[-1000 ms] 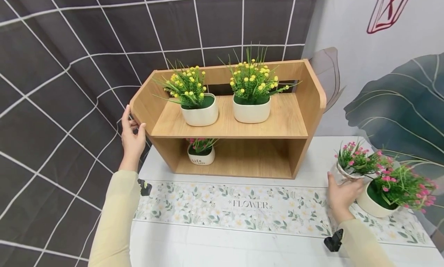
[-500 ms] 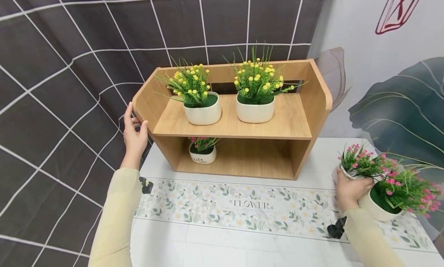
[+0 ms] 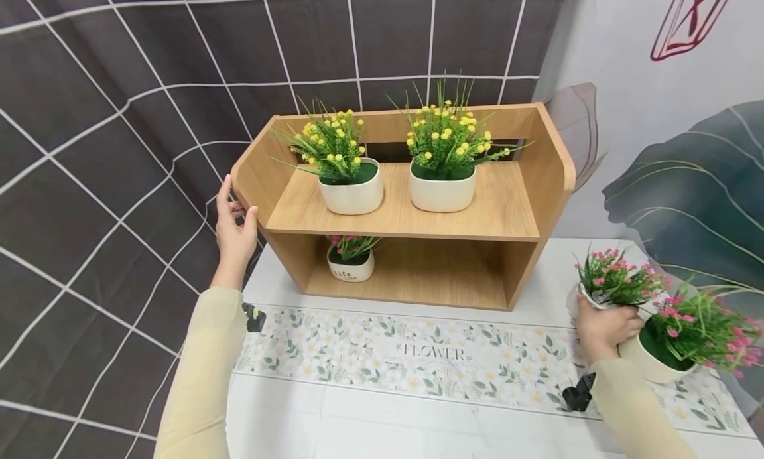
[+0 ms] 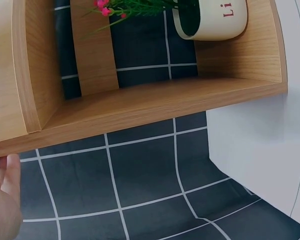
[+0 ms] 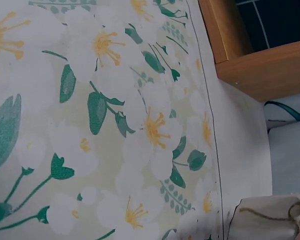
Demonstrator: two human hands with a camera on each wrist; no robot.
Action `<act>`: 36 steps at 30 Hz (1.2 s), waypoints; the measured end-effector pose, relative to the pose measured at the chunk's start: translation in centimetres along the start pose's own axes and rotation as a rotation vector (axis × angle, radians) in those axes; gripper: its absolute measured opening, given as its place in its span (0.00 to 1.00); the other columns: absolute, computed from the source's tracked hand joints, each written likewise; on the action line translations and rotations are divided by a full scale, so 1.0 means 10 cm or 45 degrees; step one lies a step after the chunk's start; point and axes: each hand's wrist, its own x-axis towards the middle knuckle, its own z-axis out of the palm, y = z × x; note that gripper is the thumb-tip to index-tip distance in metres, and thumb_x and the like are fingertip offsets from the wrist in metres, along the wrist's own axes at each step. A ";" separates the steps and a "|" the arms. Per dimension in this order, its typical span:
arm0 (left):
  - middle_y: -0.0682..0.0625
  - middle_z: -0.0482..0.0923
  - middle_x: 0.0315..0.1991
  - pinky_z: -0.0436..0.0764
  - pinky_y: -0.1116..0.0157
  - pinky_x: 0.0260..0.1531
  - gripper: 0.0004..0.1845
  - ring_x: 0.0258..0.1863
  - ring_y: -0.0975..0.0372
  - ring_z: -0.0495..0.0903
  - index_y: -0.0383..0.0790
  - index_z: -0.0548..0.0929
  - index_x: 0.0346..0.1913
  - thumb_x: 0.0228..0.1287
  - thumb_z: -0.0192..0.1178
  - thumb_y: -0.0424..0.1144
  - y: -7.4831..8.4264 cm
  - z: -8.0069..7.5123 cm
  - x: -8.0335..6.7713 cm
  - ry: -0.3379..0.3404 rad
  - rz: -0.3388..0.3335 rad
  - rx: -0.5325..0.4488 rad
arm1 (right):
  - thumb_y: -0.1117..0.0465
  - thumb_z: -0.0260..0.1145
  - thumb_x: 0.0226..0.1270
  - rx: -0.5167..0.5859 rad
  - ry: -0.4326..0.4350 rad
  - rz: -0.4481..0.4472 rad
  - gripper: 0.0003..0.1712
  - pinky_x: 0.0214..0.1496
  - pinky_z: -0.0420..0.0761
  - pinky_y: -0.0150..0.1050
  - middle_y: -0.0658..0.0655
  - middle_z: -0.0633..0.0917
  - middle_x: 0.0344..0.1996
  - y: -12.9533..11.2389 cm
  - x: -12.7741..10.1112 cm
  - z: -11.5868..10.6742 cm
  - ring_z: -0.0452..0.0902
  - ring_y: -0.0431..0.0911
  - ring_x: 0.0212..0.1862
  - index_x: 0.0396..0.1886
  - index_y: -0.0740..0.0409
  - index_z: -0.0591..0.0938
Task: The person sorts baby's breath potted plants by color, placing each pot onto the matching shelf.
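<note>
My left hand [image 3: 236, 233] touches the outer left side of a two-tier wooden shelf [image 3: 400, 233], its fingertips at the panel's edge. In the left wrist view that hand [image 4: 5, 200] is at the lower left, partly out of frame. At the right of the table, my right hand [image 3: 605, 326] grips a white pot with pink flowers [image 3: 621, 280]. The right wrist view shows twine around this white pot [image 5: 265, 217], with only a sliver of hand at the frame's edge. Beside the hand stands a cream pot of pink flowers [image 3: 659, 359].
Two cream pots with yellow flowers, a left one [image 3: 352, 195] and a right one [image 3: 443, 190], stand on the upper tier. A small "Life" pot [image 3: 352, 266] sits at the lower tier's left. A floral "FLOWER" strip [image 3: 430, 351] crosses the white table [image 3: 358, 412].
The head view has shifted slightly. My right hand has edged forward and to the right around the white pot, which shifts a little. My left hand stays at the shelf's side.
</note>
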 end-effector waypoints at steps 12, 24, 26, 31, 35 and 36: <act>0.35 0.72 0.50 0.68 0.73 0.36 0.35 0.53 0.50 0.75 0.57 0.55 0.73 0.67 0.54 0.31 0.00 -0.01 -0.02 -0.003 -0.026 0.006 | 0.44 0.66 0.55 0.116 -0.039 0.010 0.59 0.75 0.42 0.47 0.72 0.44 0.71 0.05 -0.01 0.02 0.38 0.60 0.73 0.72 0.68 0.42; 0.35 0.72 0.46 0.66 0.71 0.33 0.35 0.48 0.51 0.75 0.56 0.56 0.73 0.67 0.54 0.31 0.00 0.02 0.00 0.001 0.015 -0.018 | 0.54 0.72 0.49 0.175 0.090 -0.204 0.51 0.71 0.50 0.46 0.73 0.60 0.63 0.19 0.08 0.06 0.53 0.63 0.66 0.66 0.71 0.56; 0.35 0.72 0.46 0.66 0.72 0.33 0.35 0.48 0.51 0.75 0.56 0.56 0.73 0.67 0.54 0.31 0.00 0.01 0.01 0.002 0.016 -0.023 | 0.54 0.72 0.50 0.156 0.067 -0.204 0.52 0.71 0.51 0.47 0.72 0.60 0.64 0.18 0.08 0.04 0.53 0.63 0.67 0.67 0.70 0.55; 0.35 0.72 0.48 0.65 0.72 0.33 0.36 0.50 0.50 0.75 0.55 0.56 0.73 0.67 0.54 0.29 0.01 0.00 0.01 -0.002 0.011 -0.009 | 0.52 0.71 0.50 0.096 0.006 -0.212 0.52 0.71 0.54 0.49 0.73 0.62 0.64 0.18 0.08 0.01 0.56 0.64 0.66 0.68 0.71 0.56; 0.35 0.72 0.49 0.65 0.71 0.34 0.36 0.51 0.49 0.75 0.55 0.55 0.73 0.67 0.54 0.30 0.01 -0.01 0.01 -0.006 -0.001 0.016 | 0.54 0.72 0.49 0.083 -0.028 -0.281 0.50 0.69 0.58 0.52 0.75 0.65 0.61 0.19 0.04 0.02 0.60 0.66 0.63 0.66 0.73 0.59; 0.35 0.72 0.49 0.65 0.70 0.34 0.36 0.52 0.49 0.75 0.56 0.55 0.73 0.67 0.54 0.30 0.01 -0.01 0.01 -0.007 -0.005 0.023 | 0.55 0.71 0.49 0.083 -0.048 -0.297 0.50 0.68 0.58 0.53 0.75 0.65 0.62 0.19 0.02 0.02 0.60 0.66 0.63 0.67 0.73 0.58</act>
